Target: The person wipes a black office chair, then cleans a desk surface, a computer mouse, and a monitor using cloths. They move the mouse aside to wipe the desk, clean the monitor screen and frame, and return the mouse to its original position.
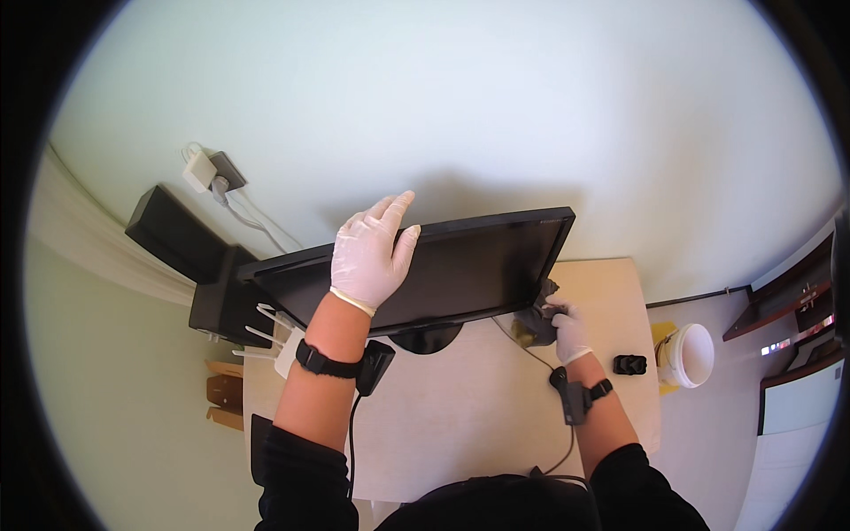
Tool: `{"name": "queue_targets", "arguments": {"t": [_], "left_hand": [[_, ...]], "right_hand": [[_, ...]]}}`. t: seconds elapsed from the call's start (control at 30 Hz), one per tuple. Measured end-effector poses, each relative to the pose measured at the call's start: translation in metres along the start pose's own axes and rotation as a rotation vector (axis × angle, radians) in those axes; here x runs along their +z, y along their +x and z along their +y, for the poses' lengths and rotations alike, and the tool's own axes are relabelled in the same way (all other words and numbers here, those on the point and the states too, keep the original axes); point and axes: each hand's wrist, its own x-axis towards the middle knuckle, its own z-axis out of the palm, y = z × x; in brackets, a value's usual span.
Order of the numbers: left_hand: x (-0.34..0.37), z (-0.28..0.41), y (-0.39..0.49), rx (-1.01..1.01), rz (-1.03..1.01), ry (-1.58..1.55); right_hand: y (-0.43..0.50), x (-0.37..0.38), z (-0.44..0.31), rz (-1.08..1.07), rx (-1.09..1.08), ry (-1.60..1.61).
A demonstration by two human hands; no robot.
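Observation:
A black flat-screen monitor (pixel 478 265) stands tilted on its dark base (pixel 426 338) on a pale wooden table. My left hand (pixel 373 249), in a whitish disposable glove, is at its top edge, thumb in front of the screen and fingers reaching over the top. Low at the monitor's right corner, my gloved right hand (pixel 570 328) has hold of a bunched dark grey cloth (pixel 536 325) with a yellowish patch. The cloth lies against or close behind that corner; the exact contact is hidden. Near my right wrist is a black wired mouse (pixel 558 377), partly covered.
Left of the monitor are a white router (pixel 287 355) with raised antennas and black box-shaped units (pixel 229 292). Plugs fill a wall socket (pixel 228 170). A small black object (pixel 629 364) lies on the table's (pixel 465 425) right side. Beyond that edge stands a white bucket (pixel 696 355). Cables hang from both wrist-worn devices.

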Motion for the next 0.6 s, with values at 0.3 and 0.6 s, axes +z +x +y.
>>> {"name": "queue_targets", "arguments": {"t": [0.3, 0.6], "left_hand": [[0.022, 0.123, -0.105, -0.254, -0.767, -0.817], [0.002, 0.121, -0.147, -1.116, -0.633, -1.425]], "right_hand": [[-0.093, 0.052, -0.156, -0.617, 0.051, 0.696], [-0.154, 0.105, -0.087, -0.827, -0.359, -0.466]]}}
